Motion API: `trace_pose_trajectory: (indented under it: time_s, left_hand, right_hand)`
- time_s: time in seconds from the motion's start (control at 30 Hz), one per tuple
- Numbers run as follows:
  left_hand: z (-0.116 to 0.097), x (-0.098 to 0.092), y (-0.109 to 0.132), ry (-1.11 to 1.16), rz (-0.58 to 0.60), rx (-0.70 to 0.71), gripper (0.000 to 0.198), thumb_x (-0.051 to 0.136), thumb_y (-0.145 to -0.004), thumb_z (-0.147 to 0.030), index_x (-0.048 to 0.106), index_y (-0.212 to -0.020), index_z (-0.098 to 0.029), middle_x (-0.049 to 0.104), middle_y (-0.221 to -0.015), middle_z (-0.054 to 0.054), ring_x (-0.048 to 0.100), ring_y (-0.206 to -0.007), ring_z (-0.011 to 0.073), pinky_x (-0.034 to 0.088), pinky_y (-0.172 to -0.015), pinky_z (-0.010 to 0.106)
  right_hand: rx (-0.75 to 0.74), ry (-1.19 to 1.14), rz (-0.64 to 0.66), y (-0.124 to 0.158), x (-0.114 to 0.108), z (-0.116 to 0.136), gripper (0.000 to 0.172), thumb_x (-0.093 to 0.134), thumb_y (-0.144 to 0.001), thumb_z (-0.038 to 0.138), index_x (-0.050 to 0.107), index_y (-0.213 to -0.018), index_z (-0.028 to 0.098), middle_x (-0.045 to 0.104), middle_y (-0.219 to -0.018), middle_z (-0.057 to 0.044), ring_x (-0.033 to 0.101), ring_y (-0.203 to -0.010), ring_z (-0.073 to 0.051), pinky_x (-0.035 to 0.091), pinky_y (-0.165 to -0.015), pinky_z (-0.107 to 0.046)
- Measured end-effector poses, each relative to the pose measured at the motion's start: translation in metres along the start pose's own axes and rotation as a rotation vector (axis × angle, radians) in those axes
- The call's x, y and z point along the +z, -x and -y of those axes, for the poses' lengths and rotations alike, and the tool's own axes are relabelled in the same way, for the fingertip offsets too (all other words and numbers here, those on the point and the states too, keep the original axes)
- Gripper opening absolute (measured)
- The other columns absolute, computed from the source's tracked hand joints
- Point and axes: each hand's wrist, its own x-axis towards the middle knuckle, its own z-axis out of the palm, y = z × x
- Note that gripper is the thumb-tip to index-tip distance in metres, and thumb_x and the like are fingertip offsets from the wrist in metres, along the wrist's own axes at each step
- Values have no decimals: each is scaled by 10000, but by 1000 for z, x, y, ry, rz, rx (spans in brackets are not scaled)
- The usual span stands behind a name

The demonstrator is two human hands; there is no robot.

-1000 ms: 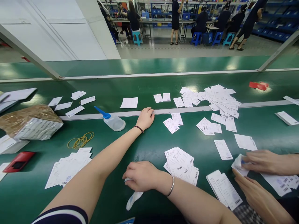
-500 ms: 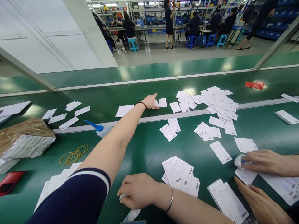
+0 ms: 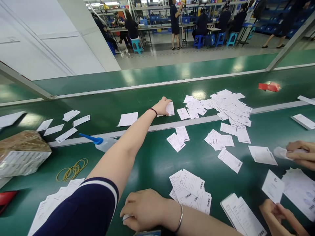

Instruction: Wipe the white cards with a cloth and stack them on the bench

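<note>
My left hand (image 3: 163,107) reaches out across the far strip of the green table. Its thumb and fingers close round the left side of a small printed card (image 3: 170,108). A blank-looking white sheet (image 3: 127,119) lies left of that hand. Near the bottom edge, my right hand (image 3: 141,209), with a silver bangle at the wrist, is curled round a white cloth (image 3: 126,217). Only a little of the cloth shows between its fingers. Beside the right forearm lies a fanned pile of printed cards (image 3: 189,186).
A large heap of cards (image 3: 230,106) lies at the far right. On the left are a blue-nozzled squeeze bottle (image 3: 104,144), rubber bands (image 3: 72,170) and a wrapped box (image 3: 24,154). A co-worker's hands (image 3: 278,213) hold a card and a white wad at the right.
My left hand has moved slightly right and bent its fingers onto the card. The co-worker's hands have moved apart, one raising a card. My right hand keeps hold of the cloth.
</note>
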Motion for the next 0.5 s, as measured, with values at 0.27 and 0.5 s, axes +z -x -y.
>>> trace_pose_trajectory:
  time_s: [0.27,0.5]
  left_hand:
    - [-18,-1,40,449,-227,-59,305,685,-582,-104,651,-880,-153,632,-980,97,629,-923,267,536,-840,434]
    - [-30,-5,154,712,-536,46,63,605,-743,-216,557,-764,-180,654,-1049,77,639,-1019,203,538,-881,382]
  right_hand:
    - [-21,-51,-66,2,1,-3,243,580,-871,350,691,-1053,234,682,-1047,-11,670,-915,-149,519,-712,-235]
    - [78,-331,-259,2,-2,-5,145,688,-814,287,709,-940,218,683,-951,-33,665,-931,-162,515,-836,-247]
